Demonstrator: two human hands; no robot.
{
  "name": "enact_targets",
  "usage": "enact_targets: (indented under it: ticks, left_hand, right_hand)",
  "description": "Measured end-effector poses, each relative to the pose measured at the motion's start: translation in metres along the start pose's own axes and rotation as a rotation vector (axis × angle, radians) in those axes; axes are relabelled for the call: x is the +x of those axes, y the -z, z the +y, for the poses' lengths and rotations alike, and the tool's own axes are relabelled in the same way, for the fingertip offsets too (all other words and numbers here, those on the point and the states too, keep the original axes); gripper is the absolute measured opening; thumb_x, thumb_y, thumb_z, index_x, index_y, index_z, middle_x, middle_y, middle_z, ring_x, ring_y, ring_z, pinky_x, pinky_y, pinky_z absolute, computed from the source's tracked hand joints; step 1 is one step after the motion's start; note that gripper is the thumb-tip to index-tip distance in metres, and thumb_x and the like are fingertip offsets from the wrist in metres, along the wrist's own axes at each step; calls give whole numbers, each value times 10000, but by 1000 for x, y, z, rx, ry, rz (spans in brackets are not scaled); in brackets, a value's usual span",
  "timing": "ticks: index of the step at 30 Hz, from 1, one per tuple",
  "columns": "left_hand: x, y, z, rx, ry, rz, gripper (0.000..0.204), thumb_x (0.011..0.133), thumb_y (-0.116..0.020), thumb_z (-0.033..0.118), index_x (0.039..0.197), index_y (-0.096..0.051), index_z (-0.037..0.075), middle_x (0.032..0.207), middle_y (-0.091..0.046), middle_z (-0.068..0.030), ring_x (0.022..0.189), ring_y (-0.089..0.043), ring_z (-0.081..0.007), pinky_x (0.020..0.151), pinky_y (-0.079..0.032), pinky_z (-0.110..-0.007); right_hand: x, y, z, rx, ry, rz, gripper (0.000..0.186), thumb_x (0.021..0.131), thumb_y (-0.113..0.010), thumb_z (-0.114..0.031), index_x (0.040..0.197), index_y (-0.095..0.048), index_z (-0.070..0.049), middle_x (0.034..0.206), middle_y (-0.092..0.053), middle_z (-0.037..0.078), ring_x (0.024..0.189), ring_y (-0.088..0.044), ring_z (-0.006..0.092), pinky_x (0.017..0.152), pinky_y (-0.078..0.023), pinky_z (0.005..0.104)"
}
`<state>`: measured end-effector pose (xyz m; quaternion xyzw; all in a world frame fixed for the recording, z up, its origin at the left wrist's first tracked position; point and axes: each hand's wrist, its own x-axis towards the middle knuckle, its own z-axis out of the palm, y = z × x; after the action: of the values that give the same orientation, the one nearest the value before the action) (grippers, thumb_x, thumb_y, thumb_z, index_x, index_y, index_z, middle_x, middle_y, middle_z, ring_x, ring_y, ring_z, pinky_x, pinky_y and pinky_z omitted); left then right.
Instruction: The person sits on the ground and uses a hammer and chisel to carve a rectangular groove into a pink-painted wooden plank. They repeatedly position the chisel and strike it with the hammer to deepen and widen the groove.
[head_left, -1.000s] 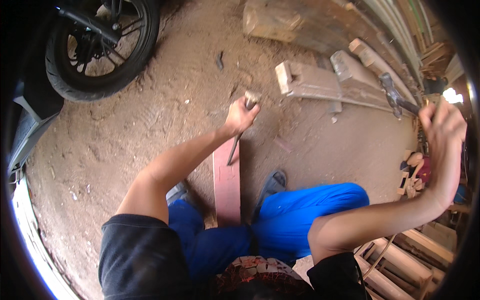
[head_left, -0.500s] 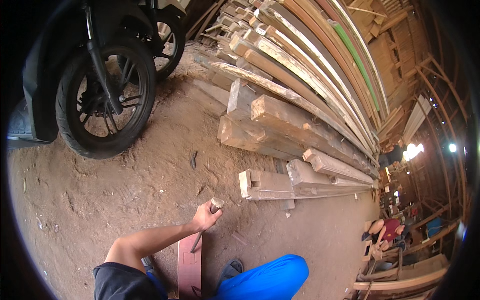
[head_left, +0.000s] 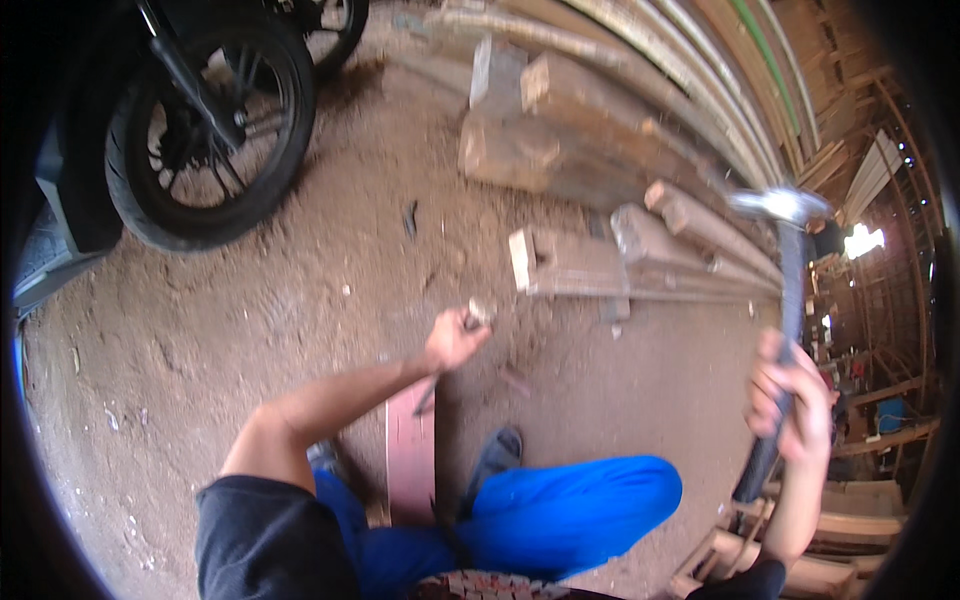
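My left hand (head_left: pixel 456 342) is closed around the handle of a chisel (head_left: pixel 425 397). The handle's pale top end pokes out of the fist, and the steel blade slants down to the face of a reddish wooden board (head_left: pixel 411 455). That board lies on the ground between my feet, with thin marks on its surface. Off to the right, my right hand (head_left: pixel 797 400) grips a hammer (head_left: pixel 792 265) by its dark handle. The hammer is raised, its metal head up and blurred by motion, well apart from the chisel.
Heavy timber beams (head_left: pixel 590 170) and long planks are stacked ahead and to the right. A motorcycle wheel (head_left: pixel 210 140) stands at the far left on the dirt floor (head_left: pixel 250 320). Sawn wooden pieces (head_left: pixel 730 560) lie at the lower right.
My right hand has come into view at the right, holding up the hammer. The view has shifted, while my left hand still holds the chisel on the board.
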<state>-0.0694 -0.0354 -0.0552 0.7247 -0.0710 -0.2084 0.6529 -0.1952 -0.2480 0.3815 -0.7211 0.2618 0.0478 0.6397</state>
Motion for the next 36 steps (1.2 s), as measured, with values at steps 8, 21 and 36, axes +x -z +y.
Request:
enact_targets:
  ticks: [8, 21, 36]
  left_hand:
    - [2, -24, 9, -54, -106, 65, 400, 838, -671, 321, 1049, -647, -18, 949, -705, -216, 917, -704, -314, 819, -528, -409]
    - [-5, -16, 7, -158, 54, 49, 238, 870, -698, 261, 855, -621, 36, 630, -552, 17, 580, -487, -75, 539, -426, -302]
    - [-17, -22, 16, -47, 26, 183, 238, 826, -704, 243, 901, -668, 20, 711, -634, -21, 662, -553, -85, 662, -495, -308]
  right_hand:
    - [67, -18, 144, -14, -633, -306, 182, 985, -555, -143, 1130, -560, -33, 709, -474, -15, 496, -428, 52, 408, -370, 224]
    - [92, -50, 143, -114, -415, -434, 296, 967, -583, -156, 1197, -541, 26, 792, -528, 30, 491, -488, 56, 370, -448, 242]
    - [114, -75, 144, -200, -260, -471, 297, 1007, -554, -251, 1183, -573, -12, 756, -550, 6, 448, -490, 36, 323, -411, 212]
